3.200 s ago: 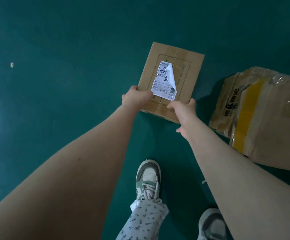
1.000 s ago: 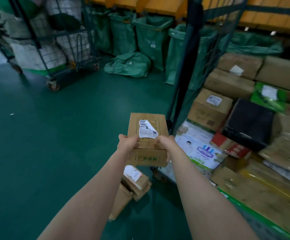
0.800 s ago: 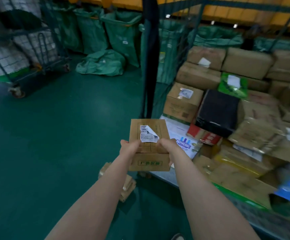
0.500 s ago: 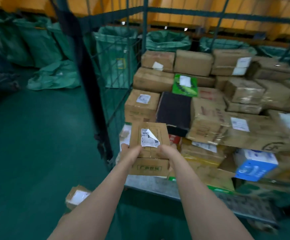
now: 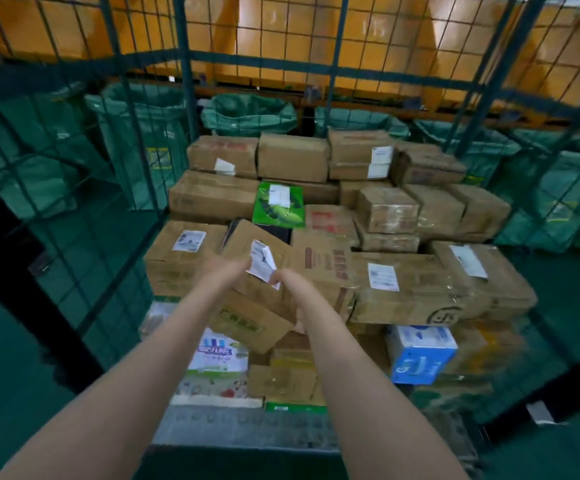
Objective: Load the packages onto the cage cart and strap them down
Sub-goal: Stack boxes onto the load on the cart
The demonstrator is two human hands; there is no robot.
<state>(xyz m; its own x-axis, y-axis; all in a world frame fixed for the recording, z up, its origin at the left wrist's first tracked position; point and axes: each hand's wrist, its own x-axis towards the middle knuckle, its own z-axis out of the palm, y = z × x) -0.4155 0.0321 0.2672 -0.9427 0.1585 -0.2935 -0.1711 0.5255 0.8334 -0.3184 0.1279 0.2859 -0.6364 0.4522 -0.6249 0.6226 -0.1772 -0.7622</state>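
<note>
Seen from the head camera, the left hand [image 5: 229, 271] and right hand [image 5: 283, 282] grip a small cardboard box [image 5: 252, 303] by its near sides. The box is tilted above the front of the stacked packages [image 5: 385, 282] in the cage cart [image 5: 184, 98], and its label [image 5: 261, 265] peels up at one corner. Mesh walls close the cart's left, back and right. The front edge stands open, with a bare strip of cart floor [image 5: 247, 427] along it.

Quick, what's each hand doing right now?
The left hand grips the tilted cardboard box.
The right hand grips the same box.
</note>
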